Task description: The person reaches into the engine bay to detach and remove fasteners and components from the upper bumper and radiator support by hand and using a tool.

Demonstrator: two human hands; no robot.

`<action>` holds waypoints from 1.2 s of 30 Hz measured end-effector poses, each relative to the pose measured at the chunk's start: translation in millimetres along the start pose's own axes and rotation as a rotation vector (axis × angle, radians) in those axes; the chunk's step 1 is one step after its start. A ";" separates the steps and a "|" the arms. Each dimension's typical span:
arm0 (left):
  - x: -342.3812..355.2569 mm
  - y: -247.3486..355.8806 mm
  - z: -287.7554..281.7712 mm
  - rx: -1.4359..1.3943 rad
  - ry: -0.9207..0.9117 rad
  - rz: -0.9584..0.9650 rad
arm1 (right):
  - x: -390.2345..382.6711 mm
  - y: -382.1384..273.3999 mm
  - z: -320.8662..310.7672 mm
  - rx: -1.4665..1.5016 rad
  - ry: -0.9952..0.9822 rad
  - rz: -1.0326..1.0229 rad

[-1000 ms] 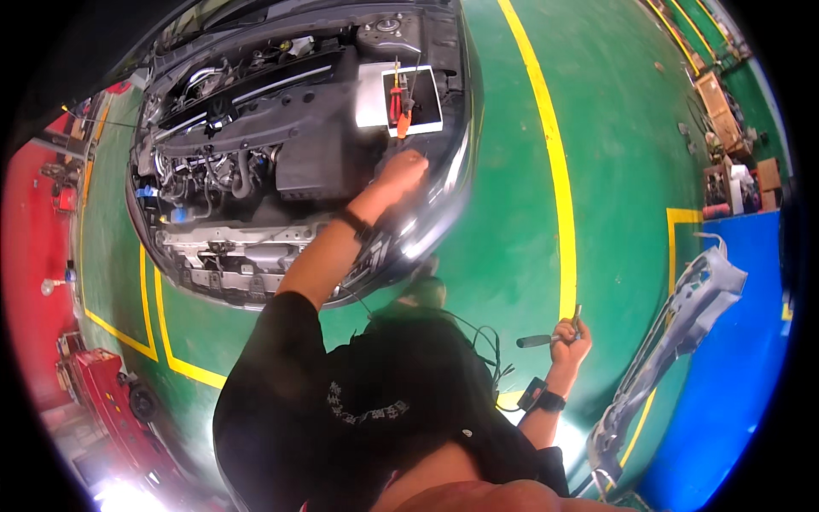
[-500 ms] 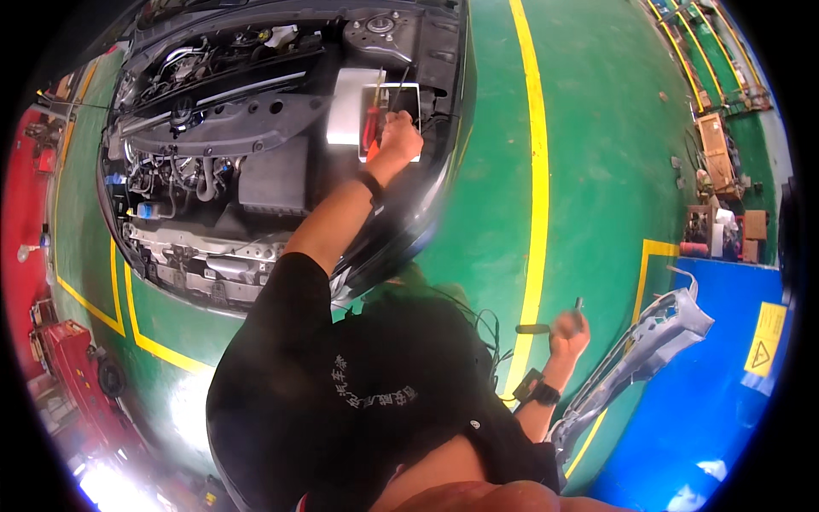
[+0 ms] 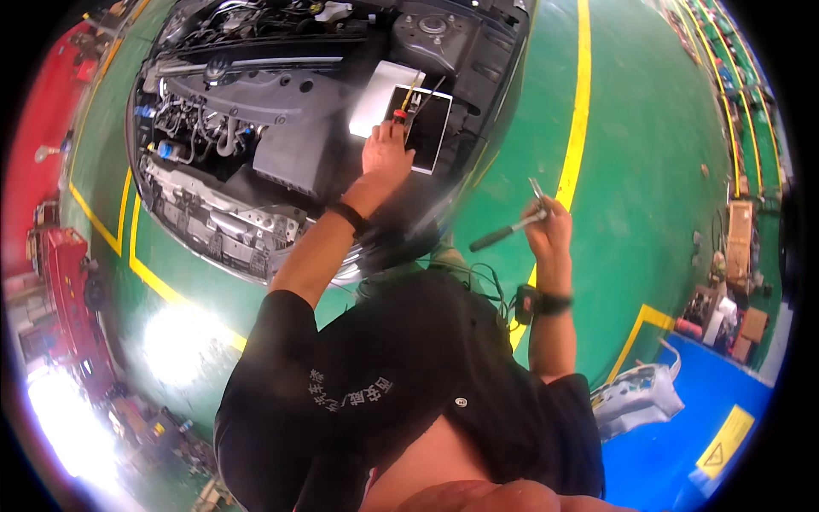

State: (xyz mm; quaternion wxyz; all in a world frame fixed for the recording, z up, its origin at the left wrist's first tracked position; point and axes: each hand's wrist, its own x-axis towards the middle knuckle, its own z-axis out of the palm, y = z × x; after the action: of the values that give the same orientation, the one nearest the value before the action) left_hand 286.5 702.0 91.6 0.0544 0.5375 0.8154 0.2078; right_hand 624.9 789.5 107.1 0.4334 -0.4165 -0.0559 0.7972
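Note:
My left hand (image 3: 388, 156) is over a shallow white-rimmed box (image 3: 441, 141) with a dark inside, set on the car's front corner. Its fingers are closed around the handle of a red-handled screwdriver (image 3: 399, 114), mostly hidden by the hand, with the shaft pointing away from me. Beside it in the box lie other slim metal tools (image 3: 417, 104). Off to the right, above the floor, my right hand (image 3: 550, 229) grips a ratchet wrench (image 3: 503, 232). The wrench's dark handle points left, and a metal piece sticks up past the fingers.
A white box part (image 3: 380, 94) lies left of the tray. The open engine bay (image 3: 230, 128) spreads to the left. Cables (image 3: 490, 277) hang by my body. A loose silver car part (image 3: 640, 397) rests near a blue surface (image 3: 665, 448); a red tool cart (image 3: 68, 290) stands far left.
My left hand has shifted from the tools on the box's right side to the red screwdriver handle. My right hand has risen forward with the ratchet wrench. The whole view has shifted.

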 end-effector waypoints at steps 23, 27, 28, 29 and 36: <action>-14.0 -27.3 35.8 -0.173 -0.010 -0.538 | 156.6 132.7 189.4 -0.941 -0.298 0.016; -21.1 -36.1 41.8 -0.230 0.027 -0.582 | 159.9 143.6 192.6 -0.946 -0.300 -0.004; -22.4 -39.8 44.3 -0.226 0.032 -0.584 | 163.7 147.4 193.6 -0.995 -0.346 -0.046; -23.8 -43.2 46.7 -0.297 0.102 -0.584 | 167.5 151.3 195.2 -1.043 -0.392 -0.089; -24.9 -33.0 42.0 -0.254 0.169 -0.565 | 143.1 127.6 217.2 -2.248 -0.669 -1.012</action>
State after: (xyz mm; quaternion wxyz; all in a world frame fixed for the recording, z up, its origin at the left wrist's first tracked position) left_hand 281.9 680.3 37.0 0.1086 0.2598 0.9015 0.3285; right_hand 348.2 875.2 102.0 0.0628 -0.2644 -0.9544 0.1238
